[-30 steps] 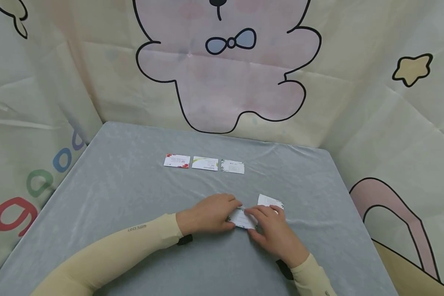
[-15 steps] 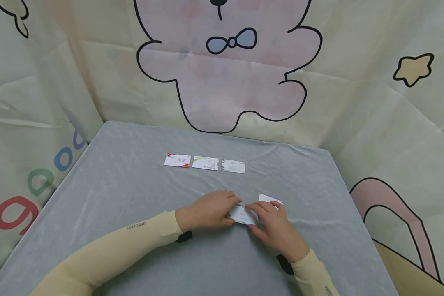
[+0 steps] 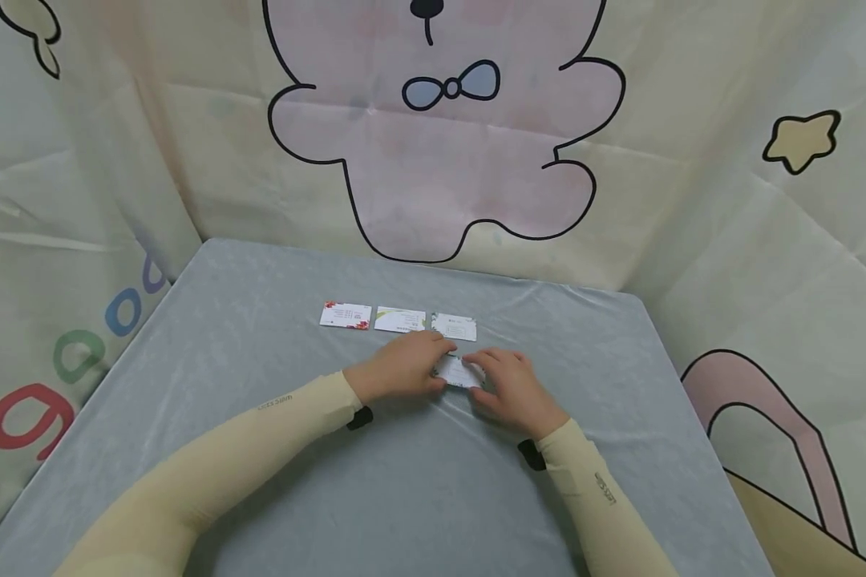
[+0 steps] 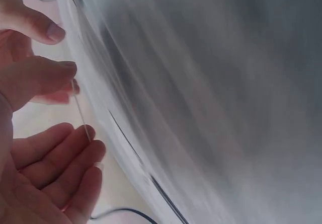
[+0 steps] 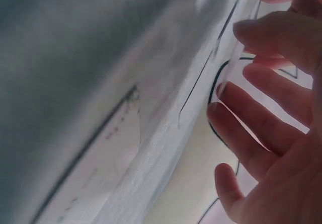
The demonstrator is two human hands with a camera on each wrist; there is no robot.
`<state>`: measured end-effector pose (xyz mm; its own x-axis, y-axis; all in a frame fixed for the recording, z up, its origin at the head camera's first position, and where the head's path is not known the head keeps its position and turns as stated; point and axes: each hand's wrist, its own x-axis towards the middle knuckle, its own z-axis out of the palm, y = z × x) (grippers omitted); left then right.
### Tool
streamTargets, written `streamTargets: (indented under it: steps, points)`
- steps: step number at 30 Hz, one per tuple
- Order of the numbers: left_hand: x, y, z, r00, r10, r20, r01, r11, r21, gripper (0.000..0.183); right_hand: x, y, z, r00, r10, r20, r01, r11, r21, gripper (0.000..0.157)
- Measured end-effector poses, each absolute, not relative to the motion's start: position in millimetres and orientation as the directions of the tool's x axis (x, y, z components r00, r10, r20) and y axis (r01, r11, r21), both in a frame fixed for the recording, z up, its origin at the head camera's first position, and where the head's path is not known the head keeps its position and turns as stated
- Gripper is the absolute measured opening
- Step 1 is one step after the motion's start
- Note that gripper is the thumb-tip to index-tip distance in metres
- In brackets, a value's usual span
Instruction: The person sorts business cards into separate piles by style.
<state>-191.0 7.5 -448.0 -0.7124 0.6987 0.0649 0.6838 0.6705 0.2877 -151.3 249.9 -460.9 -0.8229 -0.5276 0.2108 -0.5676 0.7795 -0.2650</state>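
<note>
A white business card with printed text and leafy corners (image 3: 459,372) is between my two hands in the head view. My left hand (image 3: 402,365) pinches its left end between thumb and fingers, and my right hand (image 3: 515,393) pinches the right end the same way. In the left wrist view the held card appears edge-on as a thin line from thumb to fingertips. Just beyond the hands lie a red-flowered card (image 3: 345,315), a green-and-yellow striped card (image 3: 400,319) and a leafy card (image 3: 454,326), side by side in a row.
Another printed card (image 5: 100,178) lies on the cloth below my right hand, hidden from the head view. The grey cloth-covered table (image 3: 260,497) meets a cartoon-printed curtain (image 3: 664,208) at its back and sides.
Both hands have moved the held card away from me and slightly left, closer to the row. The right hand now covers the loose card seen earlier. The three cards in the row stay put.
</note>
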Motion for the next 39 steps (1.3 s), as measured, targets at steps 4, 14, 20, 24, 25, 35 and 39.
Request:
streamTargets:
  steps: [4, 14, 20, 24, 25, 35, 39]
  points:
    - [-218, 9, -451, -0.731, 0.679, 0.068, 0.667, 0.689, 0.284, 0.057, -182, 248, -464, -0.838, -0.510, 0.192, -0.545, 0.797, -0.262, 0.048]
    - [-269, 10, -457, -0.784, 0.619, 0.046, 0.597, 0.731, 0.329, 0.055, -239, 237, -462, -0.889, -0.453, 0.071, -0.453, 0.843, -0.290, 0.050]
    - [-280, 15, -461, -0.791, 0.611, 0.021, 0.585, 0.748, 0.314, 0.057, -251, 239, -468, -0.898, -0.439, 0.029, -0.427, 0.853, -0.301, 0.054]
    - [-281, 19, -463, -0.796, 0.605, -0.004, 0.574, 0.757, 0.312, 0.057, -254, 240, -471, -0.900, -0.434, 0.020, -0.419, 0.855, -0.304, 0.057]
    - [-282, 20, -463, -0.799, 0.602, -0.009, 0.569, 0.760, 0.314, 0.057, -255, 241, -471, -0.900, -0.435, 0.017, -0.419, 0.856, -0.303, 0.057]
    - [-284, 18, -466, -0.802, 0.597, -0.026, 0.559, 0.765, 0.320, 0.059, -257, 238, -472, -0.897, -0.441, -0.021, -0.414, 0.857, -0.307, 0.057]
    - [-284, 18, -465, -0.805, 0.593, -0.035, 0.552, 0.769, 0.323, 0.059, -258, 239, -471, -0.894, -0.448, -0.021, -0.420, 0.853, -0.310, 0.055]
